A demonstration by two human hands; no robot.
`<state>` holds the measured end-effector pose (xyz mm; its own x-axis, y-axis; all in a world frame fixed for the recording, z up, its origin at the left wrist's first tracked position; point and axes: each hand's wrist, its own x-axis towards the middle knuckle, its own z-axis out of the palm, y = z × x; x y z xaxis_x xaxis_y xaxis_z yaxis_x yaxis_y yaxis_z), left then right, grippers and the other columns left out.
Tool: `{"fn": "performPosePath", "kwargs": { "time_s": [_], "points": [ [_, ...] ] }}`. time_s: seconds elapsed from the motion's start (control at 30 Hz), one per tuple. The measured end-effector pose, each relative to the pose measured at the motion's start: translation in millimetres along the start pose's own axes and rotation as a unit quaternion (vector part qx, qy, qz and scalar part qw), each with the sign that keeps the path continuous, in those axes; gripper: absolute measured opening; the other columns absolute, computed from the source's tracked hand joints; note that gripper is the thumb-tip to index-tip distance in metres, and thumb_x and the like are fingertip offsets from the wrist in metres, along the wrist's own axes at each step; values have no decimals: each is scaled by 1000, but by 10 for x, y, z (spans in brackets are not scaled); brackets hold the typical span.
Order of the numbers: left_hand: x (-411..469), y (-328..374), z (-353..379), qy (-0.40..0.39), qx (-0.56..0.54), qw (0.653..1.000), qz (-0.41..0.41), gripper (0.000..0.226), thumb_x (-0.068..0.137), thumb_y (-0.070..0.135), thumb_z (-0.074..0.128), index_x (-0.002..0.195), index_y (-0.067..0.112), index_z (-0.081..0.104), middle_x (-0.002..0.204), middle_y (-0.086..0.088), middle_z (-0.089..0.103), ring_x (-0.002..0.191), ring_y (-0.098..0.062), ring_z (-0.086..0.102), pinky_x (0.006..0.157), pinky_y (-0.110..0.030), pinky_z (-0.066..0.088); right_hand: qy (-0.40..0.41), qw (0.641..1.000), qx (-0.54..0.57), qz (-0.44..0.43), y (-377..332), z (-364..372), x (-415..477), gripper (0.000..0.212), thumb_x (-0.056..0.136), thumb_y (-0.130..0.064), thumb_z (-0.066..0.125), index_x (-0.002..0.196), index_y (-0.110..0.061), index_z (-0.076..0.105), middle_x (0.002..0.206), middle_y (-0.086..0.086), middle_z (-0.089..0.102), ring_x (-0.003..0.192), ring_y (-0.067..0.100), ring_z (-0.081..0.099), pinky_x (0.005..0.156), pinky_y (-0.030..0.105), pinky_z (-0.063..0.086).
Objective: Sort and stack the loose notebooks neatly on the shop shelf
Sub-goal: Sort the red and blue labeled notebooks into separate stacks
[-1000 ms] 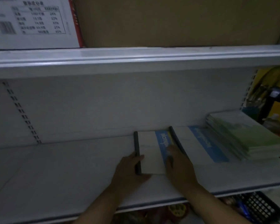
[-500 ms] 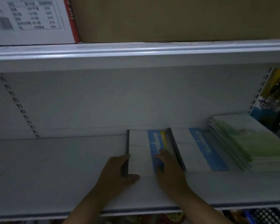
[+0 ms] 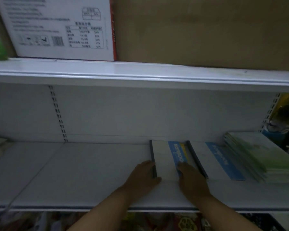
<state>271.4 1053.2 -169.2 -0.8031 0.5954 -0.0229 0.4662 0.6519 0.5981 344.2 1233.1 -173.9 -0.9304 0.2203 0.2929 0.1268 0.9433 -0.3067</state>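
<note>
White metal is what the shelf [image 3: 73, 172] is made of, and most of the view is filled by its board and back panel. On the upper shelf [image 3: 140, 70] a brown cardboard box [image 3: 207, 30] is stood, with a white printed carton [image 3: 57, 27] set just to its left. At the right end of the shelf a stack of green notebooks [image 3: 265, 157] is laid flat. A neighbouring notebook [image 3: 213, 160], white with a blue band, is laid against the stack's left side. Just left of that one, edge to edge with it, the notebook [image 3: 163, 157] of the same design is laid flat near the back panel, its dark spine to the left. That spine is touched by the left hand [image 3: 142, 177], with relaxed fingers set against it and the thumb laid along the near corner. The cover is pressed by the right hand [image 3: 192, 179], laid flat over the blue band with fingers straight.
</note>
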Motion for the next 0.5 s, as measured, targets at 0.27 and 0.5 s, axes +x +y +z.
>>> {"fn": "performPosePath", "kwargs": {
  "time_s": [0.27, 0.5],
  "points": [
    [-1237, -1003, -1345, 20, 111, 992, -55, 56, 95, 47, 45, 146, 31, 29, 157, 11, 16, 142, -9, 21, 112, -18, 19, -132, 962, -239, -2, -924, -212, 322, 56, 96, -17, 34, 149, -16, 18, 155, 14, 20, 143, 29, 21, 115, 38, 25],
    [-2691, -2117, -2931, 138, 226, 938, -226, 62, 97, 47, 36, 149, 17, 22, 158, -9, 14, 146, -22, 13, 116, -31, 19, -233, 941, -144, -196, -3419, 344, 390, 58, 95, -21, 39, 149, -21, 19, 158, 8, 14, 144, 26, 19, 116, 34, 23]
  ]
}}
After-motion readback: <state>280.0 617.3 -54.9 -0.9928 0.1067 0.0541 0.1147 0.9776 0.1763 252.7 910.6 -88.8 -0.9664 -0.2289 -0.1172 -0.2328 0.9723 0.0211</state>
